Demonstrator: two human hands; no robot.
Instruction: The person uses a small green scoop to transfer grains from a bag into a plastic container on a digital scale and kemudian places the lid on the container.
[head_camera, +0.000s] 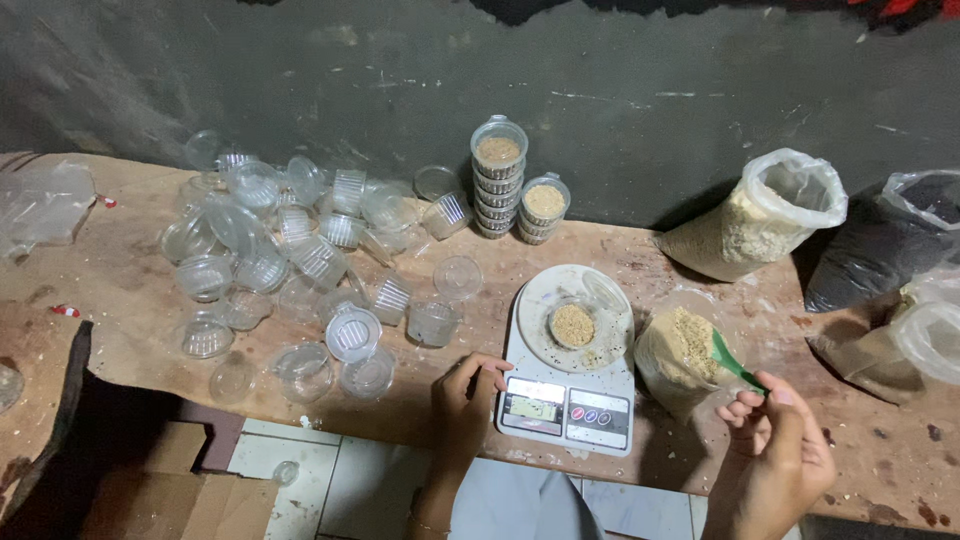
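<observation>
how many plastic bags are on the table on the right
4: an open bag of pale powder at the wall, a dark bag beside it, a clear bag at the edge, a scooped bag by the scale.

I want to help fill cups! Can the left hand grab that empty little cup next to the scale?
Probably yes. The left hand rests at the scale's corner, and the empty cup sits just beyond its fingers with only bare table between.
</observation>
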